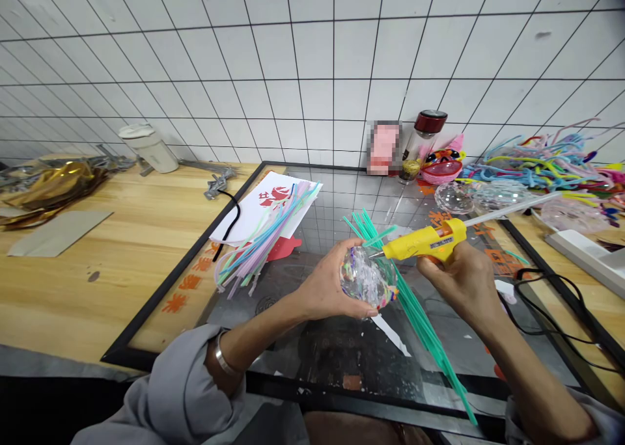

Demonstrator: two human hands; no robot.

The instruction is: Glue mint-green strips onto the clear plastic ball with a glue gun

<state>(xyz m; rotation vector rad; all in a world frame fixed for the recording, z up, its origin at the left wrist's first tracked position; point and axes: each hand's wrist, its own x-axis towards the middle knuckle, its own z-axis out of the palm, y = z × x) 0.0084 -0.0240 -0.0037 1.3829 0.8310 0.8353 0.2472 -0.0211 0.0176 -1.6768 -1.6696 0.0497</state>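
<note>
My left hand (328, 286) is closed round a clear plastic ball (367, 280) filled with shiny shreds, held above the dark glass plate (342, 347). My right hand (463, 281) grips a yellow glue gun (424, 241) by its handle. The gun's nozzle points left and touches the top of the ball. A bundle of green pipe cleaners (420, 311) lies on the glass under both hands.
Pastel pipe cleaners (263, 240) lie on white paper at the left of the glass. A jar (424, 139), clear ball halves (456, 198) and a heap of coloured pipe cleaners (541, 162) stand at the back right. Black cable (547, 302) runs right. A white cup (149, 147) stands on the wooden table.
</note>
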